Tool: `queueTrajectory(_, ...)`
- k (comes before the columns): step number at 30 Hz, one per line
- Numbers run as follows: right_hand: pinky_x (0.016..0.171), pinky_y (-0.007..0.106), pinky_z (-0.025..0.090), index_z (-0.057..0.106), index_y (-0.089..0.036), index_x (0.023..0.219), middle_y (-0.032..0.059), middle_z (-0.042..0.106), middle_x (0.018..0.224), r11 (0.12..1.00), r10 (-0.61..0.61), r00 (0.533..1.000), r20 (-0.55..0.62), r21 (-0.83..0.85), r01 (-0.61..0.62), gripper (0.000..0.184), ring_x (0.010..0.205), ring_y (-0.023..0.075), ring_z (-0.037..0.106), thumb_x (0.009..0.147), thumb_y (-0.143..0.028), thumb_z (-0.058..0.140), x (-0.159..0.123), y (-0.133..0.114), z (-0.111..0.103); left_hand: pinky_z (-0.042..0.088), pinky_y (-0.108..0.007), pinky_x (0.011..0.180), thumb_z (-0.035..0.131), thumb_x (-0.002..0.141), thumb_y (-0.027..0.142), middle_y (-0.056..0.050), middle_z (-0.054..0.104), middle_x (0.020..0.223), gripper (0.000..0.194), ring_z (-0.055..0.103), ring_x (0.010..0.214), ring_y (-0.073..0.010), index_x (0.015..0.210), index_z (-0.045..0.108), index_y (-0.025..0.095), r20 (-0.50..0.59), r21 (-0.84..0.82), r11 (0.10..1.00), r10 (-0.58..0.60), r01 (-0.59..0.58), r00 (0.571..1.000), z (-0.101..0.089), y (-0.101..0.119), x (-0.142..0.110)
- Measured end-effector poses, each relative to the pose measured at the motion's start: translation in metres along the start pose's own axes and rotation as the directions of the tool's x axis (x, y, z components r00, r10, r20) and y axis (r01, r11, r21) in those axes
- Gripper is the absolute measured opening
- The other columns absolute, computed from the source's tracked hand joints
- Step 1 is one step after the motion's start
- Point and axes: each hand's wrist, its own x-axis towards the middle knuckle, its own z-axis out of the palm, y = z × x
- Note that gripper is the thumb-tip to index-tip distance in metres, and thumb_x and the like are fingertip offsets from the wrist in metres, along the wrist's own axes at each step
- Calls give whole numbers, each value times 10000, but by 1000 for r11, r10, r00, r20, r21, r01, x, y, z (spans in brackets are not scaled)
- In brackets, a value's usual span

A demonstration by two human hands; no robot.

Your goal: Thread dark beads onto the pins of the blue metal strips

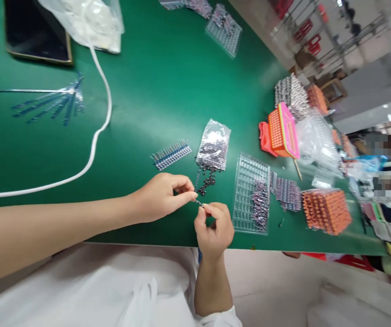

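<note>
My left hand (164,196) and my right hand (213,228) meet above the near edge of the green table (168,81). Both pinch one tiny dark part (200,204) between thumb and fingertips. Just beyond them lies a small heap of loose dark parts (208,181), spilling from a clear plastic bag (213,144). A short blue strip of pins (171,154) lies to the left of the bag. To the right of my right hand sits a clear plastic tray (251,193), partly filled with parts.
A white cable (96,131) curves across the table's left side. A dark phone (35,32) and a plastic bag (89,20) lie far left. Orange and pink baskets (283,131), an orange part block (327,211) and more trays crowd the right.
</note>
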Motion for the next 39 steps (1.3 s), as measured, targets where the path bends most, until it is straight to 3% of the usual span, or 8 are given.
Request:
queueTrajectory(5,629,284,530,615,-265,905,-3,664,806,961,156,976,-153,-204,-186,22,699,159,640,920,-249,611,0,21,-35,442,-218,585,626,834,447,8,685,679,268,601,645,-150,745,657,196,44,-86,994,-61,65,997,0,-7,4)
queueTrajectory(9,642,302,471,668,-192,853,35,670,769,895,238,926,-292,-304,-326,184,651,170,596,899,-366,629,9,68,-86,464,-230,623,630,824,397,-15,739,759,221,656,716,-167,750,643,190,105,-140,984,-92,106,990,2,-10,3)
queueTrajectory(12,694,331,476,697,-173,863,70,701,789,731,357,862,-361,-467,-498,376,681,204,626,869,-532,585,20,109,-119,476,-250,680,625,823,366,-34,751,790,195,656,737,-171,777,650,179,144,-138,986,-76,96,987,4,-9,2)
queueTrajectory(16,710,372,485,718,-181,880,111,727,838,658,437,879,-191,-598,-457,523,756,262,664,885,-635,458,27,139,-132,458,-267,641,642,797,342,-54,763,812,189,636,692,-175,878,662,172,160,-125,988,-70,91,985,4,-11,3)
queueTrajectory(21,712,354,497,728,-185,990,128,744,940,737,294,942,-165,-589,-333,577,824,264,691,945,-638,373,17,107,-107,465,-272,653,638,800,334,-70,775,838,214,651,722,-183,926,665,163,117,-102,993,-53,65,992,3,-15,6)
queueTrajectory(27,755,256,520,737,-191,991,81,761,931,967,182,983,21,-185,-175,362,812,187,719,975,-466,502,-9,43,-37,470,-243,626,596,816,302,-65,771,813,221,641,679,-159,947,667,140,86,-51,999,-3,7,996,7,-18,6)
queueTrajectory(33,615,230,528,716,-201,1111,70,750,953,938,321,946,34,126,-323,380,767,179,710,936,-506,572,-18,12,17,479,-211,627,578,820,245,-39,756,783,201,635,684,-146,939,704,143,92,103,990,82,-92,992,10,-12,1)
queueTrajectory(39,580,225,508,734,-214,1020,57,728,888,939,254,967,34,230,-255,284,673,149,665,944,-444,585,-19,12,30,494,-237,654,543,846,216,-31,750,798,243,678,713,-172,1041,677,161,-67,407,913,72,-38,995,-31,0,5)
